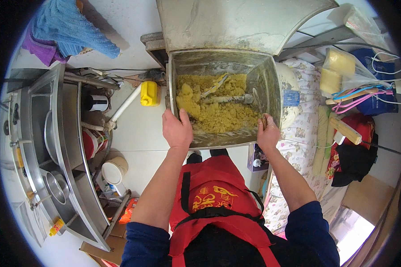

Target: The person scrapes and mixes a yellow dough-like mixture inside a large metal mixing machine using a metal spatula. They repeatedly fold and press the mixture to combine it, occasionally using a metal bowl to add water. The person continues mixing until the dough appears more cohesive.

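Note:
A steel dough mixer trough [220, 145] stands open before me, holding crumbly yellow dough [220, 116]. A floury shaft [232, 99] with a bent bar crosses the trough. My left hand [177, 128] grips the near left corner of the trough, thumb over the rim. At the near right corner is my right hand [268, 131], its fingers curled over the rim; whether it also holds a small lump of dough there, I cannot tell. The raised metal lid [220, 26] rises behind the trough.
To the left are a steel sink stand [65, 140], a yellow jug [150, 93] and a white lidded bucket [115, 170]. A patterned cloth-covered surface [299, 140] lies to the right, below hanging bags and hangers [361, 95]. A blue towel [70, 30] hangs at upper left.

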`<state>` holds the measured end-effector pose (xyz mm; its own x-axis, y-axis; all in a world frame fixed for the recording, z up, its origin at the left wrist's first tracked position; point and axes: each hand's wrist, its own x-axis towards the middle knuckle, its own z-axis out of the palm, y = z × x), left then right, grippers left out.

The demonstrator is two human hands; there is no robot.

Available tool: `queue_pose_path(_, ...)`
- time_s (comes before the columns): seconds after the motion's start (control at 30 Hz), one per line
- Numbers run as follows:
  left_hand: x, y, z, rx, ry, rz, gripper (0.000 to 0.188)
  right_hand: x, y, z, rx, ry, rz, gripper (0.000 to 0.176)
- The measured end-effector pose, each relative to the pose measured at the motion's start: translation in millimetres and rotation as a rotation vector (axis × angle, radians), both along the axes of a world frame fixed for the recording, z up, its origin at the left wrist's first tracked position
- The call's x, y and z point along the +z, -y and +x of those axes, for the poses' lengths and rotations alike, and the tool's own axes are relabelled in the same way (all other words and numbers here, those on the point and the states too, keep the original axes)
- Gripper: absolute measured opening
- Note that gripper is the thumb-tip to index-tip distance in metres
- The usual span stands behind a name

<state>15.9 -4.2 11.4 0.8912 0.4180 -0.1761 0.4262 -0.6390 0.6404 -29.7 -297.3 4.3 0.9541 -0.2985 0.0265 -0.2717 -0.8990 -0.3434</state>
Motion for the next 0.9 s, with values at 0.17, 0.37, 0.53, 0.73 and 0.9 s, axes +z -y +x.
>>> queue_pose_path(0.17,1,2,0,0.032,0.02,-0.018,0.038,-2,4,-2,0.032,-0.018,0.036,0.03)
queue_pose_path(0.37,1,0,2,0.052,-0.007,-0.024,0.039,-1,5,-3,0.084,0.018,0.068,0.03)
queue_pose_path(0.53,-4,-1,2,0.155,0.063,-0.068,0.041,-1,6,-4,0.112,0.03,0.109,0.029)
queue_pose_path(0.73,-7,-4,5,0.2,0.075,-0.104,0.052,-3,6,-4,0.129,0.074,0.115,0.029)
queue_pose_path(0.9,-9,-3,6,0.144,0.06,0.01,0.052,-2,6,-5,0.114,0.038,0.109,0.029)
